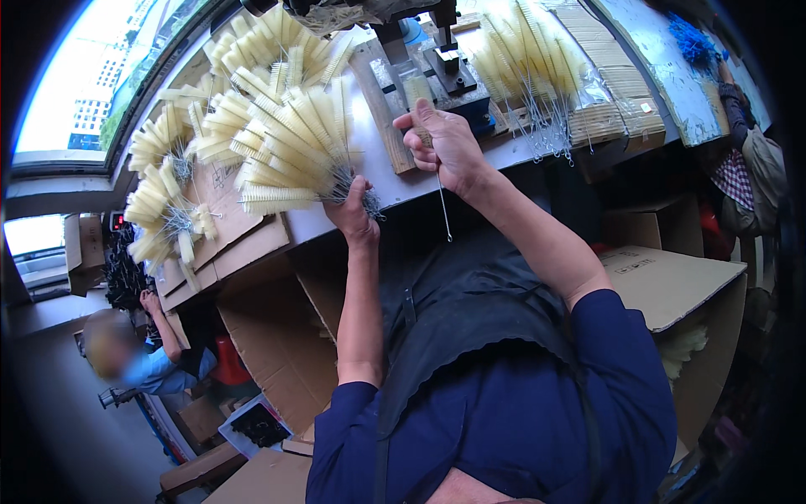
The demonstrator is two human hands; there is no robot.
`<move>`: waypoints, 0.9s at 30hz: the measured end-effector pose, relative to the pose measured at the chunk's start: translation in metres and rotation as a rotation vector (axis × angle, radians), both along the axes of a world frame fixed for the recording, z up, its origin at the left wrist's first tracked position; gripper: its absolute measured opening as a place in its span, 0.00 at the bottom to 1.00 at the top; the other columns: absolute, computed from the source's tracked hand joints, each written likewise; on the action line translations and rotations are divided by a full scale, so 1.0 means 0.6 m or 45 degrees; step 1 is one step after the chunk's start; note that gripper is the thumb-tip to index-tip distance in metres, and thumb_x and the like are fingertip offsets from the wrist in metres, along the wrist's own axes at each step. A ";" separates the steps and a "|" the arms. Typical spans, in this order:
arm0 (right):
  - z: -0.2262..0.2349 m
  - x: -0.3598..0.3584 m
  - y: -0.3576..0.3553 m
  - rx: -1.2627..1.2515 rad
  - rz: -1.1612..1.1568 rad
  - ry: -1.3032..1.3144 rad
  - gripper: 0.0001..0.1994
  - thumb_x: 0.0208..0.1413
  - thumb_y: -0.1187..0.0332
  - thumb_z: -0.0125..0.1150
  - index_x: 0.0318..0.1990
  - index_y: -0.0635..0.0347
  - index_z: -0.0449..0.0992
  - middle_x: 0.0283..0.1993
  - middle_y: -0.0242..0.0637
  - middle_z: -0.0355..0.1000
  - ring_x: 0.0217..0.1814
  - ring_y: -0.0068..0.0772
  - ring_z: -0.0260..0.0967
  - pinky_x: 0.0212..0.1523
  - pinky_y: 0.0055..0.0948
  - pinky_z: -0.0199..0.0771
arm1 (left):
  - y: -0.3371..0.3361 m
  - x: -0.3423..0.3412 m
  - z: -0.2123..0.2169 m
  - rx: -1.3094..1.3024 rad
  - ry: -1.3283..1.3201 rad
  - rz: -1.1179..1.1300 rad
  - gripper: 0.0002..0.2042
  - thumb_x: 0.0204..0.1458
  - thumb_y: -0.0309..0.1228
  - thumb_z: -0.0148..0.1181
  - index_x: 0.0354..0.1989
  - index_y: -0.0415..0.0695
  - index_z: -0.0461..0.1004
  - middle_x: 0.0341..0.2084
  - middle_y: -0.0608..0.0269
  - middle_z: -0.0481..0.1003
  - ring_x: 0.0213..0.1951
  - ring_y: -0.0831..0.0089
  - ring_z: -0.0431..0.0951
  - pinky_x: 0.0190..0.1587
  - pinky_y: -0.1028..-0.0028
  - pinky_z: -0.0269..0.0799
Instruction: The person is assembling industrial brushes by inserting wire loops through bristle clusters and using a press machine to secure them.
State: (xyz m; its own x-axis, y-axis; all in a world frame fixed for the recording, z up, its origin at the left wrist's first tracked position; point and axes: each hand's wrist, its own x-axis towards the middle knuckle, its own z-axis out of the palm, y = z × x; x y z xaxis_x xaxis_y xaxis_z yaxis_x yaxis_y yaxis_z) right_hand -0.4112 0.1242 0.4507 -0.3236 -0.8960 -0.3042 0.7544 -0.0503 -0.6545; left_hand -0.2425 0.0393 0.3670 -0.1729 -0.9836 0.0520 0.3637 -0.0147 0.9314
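Observation:
My left hand (353,215) is closed round the wire handles of a fanned bundle of bottle brushes (294,143), their pale yellow bristles spread up and to the left. My right hand (447,149) grips a single bottle brush (415,87) just in front of a bench press (453,80). That brush's bristled end points up to the press's metal block; whether it touches is hard to tell. Its twisted wire stem hangs below my fist and ends in a small loop.
More brush bundles (164,206) lie on cardboard (222,244) at the left, and another brush pile (529,59) lies right of the press. Open cardboard boxes (684,281) stand below the bench. One person (159,344) sits at far left; another person's arm (733,97) shows at far right.

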 end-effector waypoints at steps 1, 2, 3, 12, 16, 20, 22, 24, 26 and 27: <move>-0.007 -0.023 0.013 -0.028 -0.027 -0.027 0.23 0.70 0.51 0.44 0.46 0.68 0.70 0.24 0.28 0.62 0.15 0.13 0.47 0.15 0.16 0.50 | 0.004 0.000 0.002 -0.037 -0.003 -0.002 0.16 0.45 0.16 0.60 0.45 0.36 0.71 0.33 0.60 0.74 0.29 0.72 0.76 0.33 0.73 0.75; -0.008 -0.041 0.021 -0.052 -0.055 -0.055 0.22 0.70 0.52 0.43 0.47 0.68 0.69 0.24 0.28 0.62 0.15 0.13 0.47 0.15 0.16 0.49 | 0.007 0.003 0.003 -0.071 -0.006 -0.004 0.16 0.45 0.16 0.60 0.45 0.35 0.71 0.33 0.60 0.75 0.29 0.72 0.76 0.33 0.73 0.75; -0.005 -0.056 0.028 -0.065 -0.084 -0.041 0.21 0.71 0.54 0.42 0.48 0.69 0.68 0.24 0.28 0.61 0.16 0.13 0.47 0.15 0.17 0.49 | 0.008 0.006 0.003 -0.057 -0.002 -0.010 0.18 0.45 0.13 0.60 0.46 0.35 0.70 0.36 0.57 0.75 0.30 0.71 0.76 0.33 0.73 0.77; 0.002 -0.128 0.024 0.020 -0.030 -0.015 0.17 0.72 0.56 0.41 0.37 0.60 0.66 0.17 0.23 0.56 0.11 0.13 0.43 0.11 0.15 0.49 | 0.028 -0.021 0.026 -0.071 -0.015 0.028 0.15 0.46 0.16 0.60 0.45 0.34 0.72 0.35 0.57 0.77 0.29 0.71 0.77 0.35 0.72 0.77; 0.009 -0.139 0.022 0.002 -0.004 -0.074 0.17 0.71 0.56 0.42 0.35 0.60 0.66 0.16 0.22 0.55 0.11 0.11 0.43 0.10 0.15 0.48 | 0.030 -0.024 0.026 -0.077 -0.019 0.023 0.15 0.47 0.15 0.59 0.45 0.33 0.72 0.36 0.57 0.77 0.30 0.71 0.77 0.35 0.72 0.76; 0.005 -0.152 0.027 0.005 0.030 -0.099 0.17 0.71 0.57 0.43 0.36 0.61 0.66 0.16 0.22 0.54 0.11 0.11 0.42 0.10 0.14 0.47 | 0.030 -0.026 0.038 -0.056 -0.041 0.041 0.13 0.48 0.16 0.59 0.44 0.33 0.73 0.36 0.57 0.77 0.30 0.71 0.77 0.35 0.72 0.76; 0.007 -0.153 0.029 0.016 0.050 -0.066 0.17 0.71 0.56 0.43 0.36 0.61 0.66 0.16 0.22 0.54 0.11 0.11 0.43 0.10 0.14 0.47 | 0.032 -0.031 0.045 -0.056 -0.051 0.022 0.13 0.48 0.16 0.58 0.44 0.33 0.73 0.36 0.57 0.77 0.30 0.71 0.77 0.36 0.72 0.76; 0.017 -0.145 0.032 -0.024 0.062 -0.160 0.17 0.71 0.56 0.42 0.37 0.61 0.66 0.17 0.23 0.54 0.12 0.12 0.43 0.10 0.14 0.46 | 0.035 -0.035 0.050 -0.062 0.009 0.029 0.15 0.47 0.15 0.59 0.45 0.33 0.71 0.36 0.55 0.76 0.30 0.71 0.77 0.35 0.72 0.77; 0.013 -0.138 0.035 -0.070 0.037 -0.267 0.17 0.71 0.56 0.42 0.36 0.60 0.66 0.17 0.23 0.54 0.12 0.12 0.44 0.11 0.14 0.46 | 0.037 -0.036 0.048 -0.044 -0.001 0.035 0.15 0.47 0.15 0.59 0.45 0.33 0.71 0.36 0.55 0.76 0.30 0.71 0.77 0.35 0.72 0.77; 0.009 -0.136 0.034 -0.113 0.015 -0.376 0.17 0.71 0.56 0.42 0.36 0.59 0.66 0.17 0.23 0.54 0.12 0.12 0.44 0.11 0.14 0.46 | 0.038 -0.036 0.048 -0.023 -0.013 0.044 0.15 0.47 0.15 0.59 0.45 0.33 0.71 0.36 0.55 0.76 0.30 0.71 0.77 0.35 0.72 0.76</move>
State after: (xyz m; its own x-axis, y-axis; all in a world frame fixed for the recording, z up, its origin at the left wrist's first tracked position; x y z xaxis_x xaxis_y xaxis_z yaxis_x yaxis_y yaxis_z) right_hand -0.4926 0.1447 0.4564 -0.2221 -0.9265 -0.3037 0.9121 -0.0874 -0.4005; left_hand -0.2642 0.0619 0.3959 -0.1392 -0.9879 0.0681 0.3541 0.0146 0.9351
